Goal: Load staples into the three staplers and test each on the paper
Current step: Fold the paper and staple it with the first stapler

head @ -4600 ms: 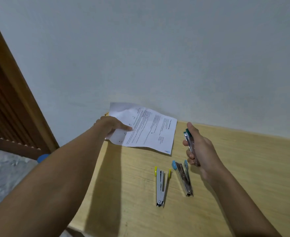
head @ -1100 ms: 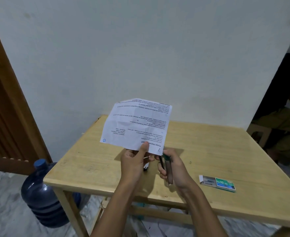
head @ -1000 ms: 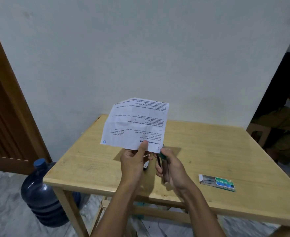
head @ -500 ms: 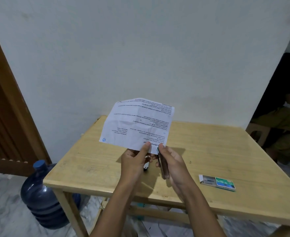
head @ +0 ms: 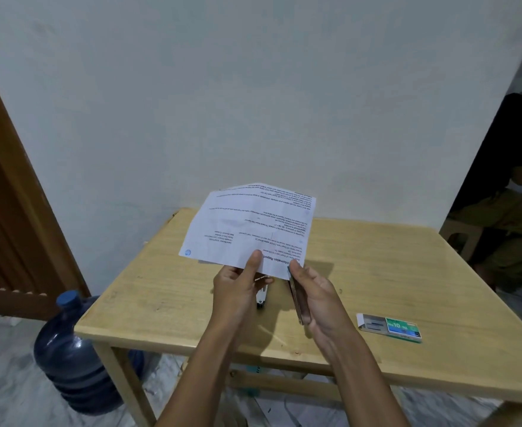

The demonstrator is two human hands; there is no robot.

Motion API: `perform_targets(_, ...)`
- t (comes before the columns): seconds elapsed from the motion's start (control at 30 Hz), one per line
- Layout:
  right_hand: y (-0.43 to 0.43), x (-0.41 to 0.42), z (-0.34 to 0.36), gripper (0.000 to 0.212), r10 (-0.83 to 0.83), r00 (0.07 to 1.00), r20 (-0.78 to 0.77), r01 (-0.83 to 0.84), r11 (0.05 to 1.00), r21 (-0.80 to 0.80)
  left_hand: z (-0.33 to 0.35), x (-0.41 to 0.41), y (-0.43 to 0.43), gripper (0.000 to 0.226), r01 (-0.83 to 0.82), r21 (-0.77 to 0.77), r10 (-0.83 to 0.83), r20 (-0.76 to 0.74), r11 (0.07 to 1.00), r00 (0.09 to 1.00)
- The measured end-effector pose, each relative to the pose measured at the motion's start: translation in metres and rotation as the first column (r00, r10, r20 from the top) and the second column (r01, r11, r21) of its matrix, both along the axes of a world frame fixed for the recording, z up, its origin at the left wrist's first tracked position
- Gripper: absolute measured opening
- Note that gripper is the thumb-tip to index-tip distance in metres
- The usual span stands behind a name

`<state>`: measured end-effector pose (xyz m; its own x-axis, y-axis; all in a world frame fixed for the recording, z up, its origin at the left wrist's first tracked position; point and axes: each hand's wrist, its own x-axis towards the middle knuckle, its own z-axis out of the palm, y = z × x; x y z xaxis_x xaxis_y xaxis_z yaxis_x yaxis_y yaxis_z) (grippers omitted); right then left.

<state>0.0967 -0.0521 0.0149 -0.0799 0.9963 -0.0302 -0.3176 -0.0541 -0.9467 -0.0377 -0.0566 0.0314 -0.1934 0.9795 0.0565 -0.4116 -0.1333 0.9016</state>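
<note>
1. White printed paper [head: 250, 229] is held up above the wooden table [head: 407, 272], its text upside down to the camera and its top edge curling back toward the wall.
2. The left hand [head: 238, 291] pinches the sheet's lower edge, with the thumb [head: 255, 260] pressed on the near face and the other fingers curled behind it.
3. The right hand [head: 315, 297] is wrapped round a slim metal stapler [head: 298, 300], thumb along the top and fingers underneath.
4. The stapler's nose meets the lower right corner of the sheet, near the left thumb. It cannot be told whether the corner sits inside the stapler's mouth.
5. A second stapler [head: 261, 298] lies flat on the table below the paper, and only its silver end shows in the gap between the two hands.
6. A green and blue staple box [head: 390, 328], its grey tray slid partly out, lies on the table to the right of the right hand.
7. A dark blue water bottle [head: 72, 359] stands on the floor by the table's left front leg.
8. A seated person [head: 506, 180] in dark clothes shows at the far right edge, beyond the table.
</note>
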Motion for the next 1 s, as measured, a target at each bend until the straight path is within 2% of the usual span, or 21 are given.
perform_targets(0.1, -0.003, 0.001, 0.006, 0.048, -0.025, 0.999, 0.023, 0.025, 1.000, -0.011, 0.000, 0.000, 0.001, 0.030, 0.019, 0.004, -0.019, 0.008, 1.000, 1.000)
perform_targets(0.27, -0.007, 0.005, 0.009, 0.039, 0.046, 0.994, 0.096, -0.042, 0.998, -0.040, -0.001, -0.001, 0.001, 0.031, 0.020, -0.001, -0.020, 0.017, 1.000, 1.000)
perform_targets(0.33, -0.008, 0.009, 0.010, 0.039, 0.034, 0.999, 0.031, -0.032, 0.998, -0.056, -0.001, -0.003, 0.000, 0.028, 0.016, -0.016, -0.015, 0.047, 1.000, 0.999)
perform_targets(0.4, -0.007, 0.013, 0.012, 0.051, 0.013, 0.994, -0.105, -0.022, 0.996, -0.089, -0.003, -0.005, 0.000, 0.026, 0.023, -0.021, -0.021, 0.068, 1.000, 0.997)
perform_targets(0.47, -0.005, 0.017, 0.013, 0.059, 0.000, 0.992, -0.126, -0.012, 0.995, -0.097, -0.004, -0.005, -0.001, 0.027, 0.030, -0.040, -0.028, 0.058, 0.999, 0.998)
perform_targets(0.53, -0.002, 0.018, 0.014, 0.059, -0.008, 0.999, -0.045, 0.005, 0.998, -0.055, -0.007, -0.003, -0.001, 0.029, 0.051, -0.064, -0.048, 0.051, 0.997, 0.998)
perform_targets(0.63, 0.000, 0.011, 0.022, 0.039, -0.063, 0.980, 0.190, 0.063, 0.998, 0.005, -0.007, -0.001, -0.001, 0.032, 0.118, -0.101, -0.119, -0.004, 0.988, 0.993)
perform_targets(0.67, 0.001, 0.009, 0.023, 0.031, -0.084, 0.971, 0.225, 0.085, 0.996, 0.003, -0.006, -0.002, -0.001, 0.034, 0.137, -0.109, -0.136, 0.020, 0.985, 0.991)
perform_targets(0.73, 0.005, 0.006, 0.024, 0.021, -0.086, 0.966, 0.244, 0.093, 0.996, -0.017, -0.004, -0.007, -0.002, 0.036, 0.150, -0.110, -0.139, 0.098, 0.983, 0.985)
perform_targets(0.8, 0.007, 0.005, 0.024, 0.020, -0.053, 0.953, 0.299, 0.060, 0.998, -0.016, -0.002, -0.018, -0.001, 0.032, 0.093, -0.108, -0.081, 0.109, 0.990, 0.991)
perform_targets(0.9, 0.012, 0.001, 0.023, 0.020, -0.018, 0.955, 0.298, 0.024, 1.000, -0.014, -0.004, -0.037, 0.007, 0.025, -0.028, -0.112, 0.029, 0.012, 0.993, 1.000)
perform_targets(1.0, 0.020, -0.001, 0.022, 0.025, -0.059, 0.952, 0.302, 0.071, 0.997, -0.028, -0.004, -0.054, 0.026, 0.021, -0.112, -0.134, 0.108, -0.041, 0.985, 0.993)
